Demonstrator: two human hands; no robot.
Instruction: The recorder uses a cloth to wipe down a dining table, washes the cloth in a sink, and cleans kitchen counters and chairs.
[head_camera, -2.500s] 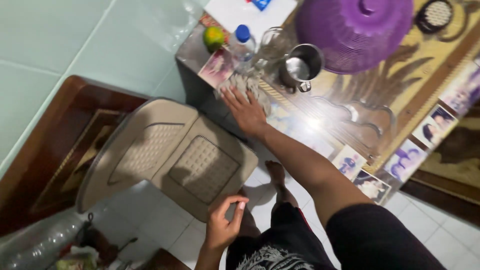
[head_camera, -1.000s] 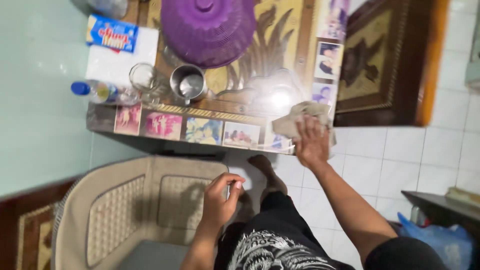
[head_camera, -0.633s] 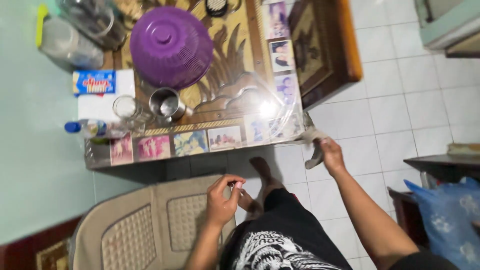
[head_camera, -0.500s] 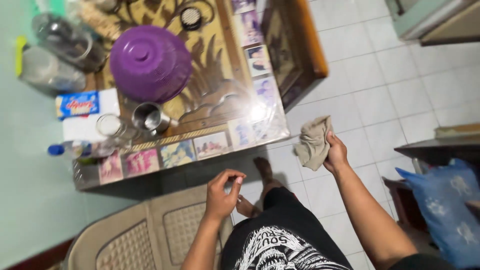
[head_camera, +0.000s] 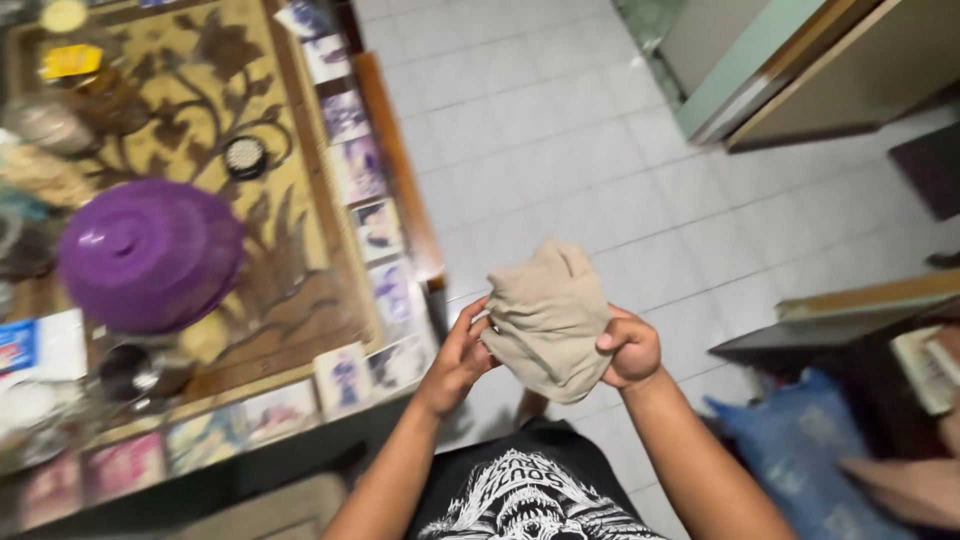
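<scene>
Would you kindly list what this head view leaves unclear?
- Cloth: its far side, hidden by its own folds.
- Right hand: fingertips buried in the cloth.
- Left hand: palm turned away.
- Metal cup: contents blurred.
- Blue bag: cut off by the bottom edge.

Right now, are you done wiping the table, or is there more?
The wiping seems paused: the beige cloth is off the table, bunched between the left hand and right hand over the floor. The purple cover and metal cup sit on the table. Whether any part is left unwiped cannot be told.
</scene>
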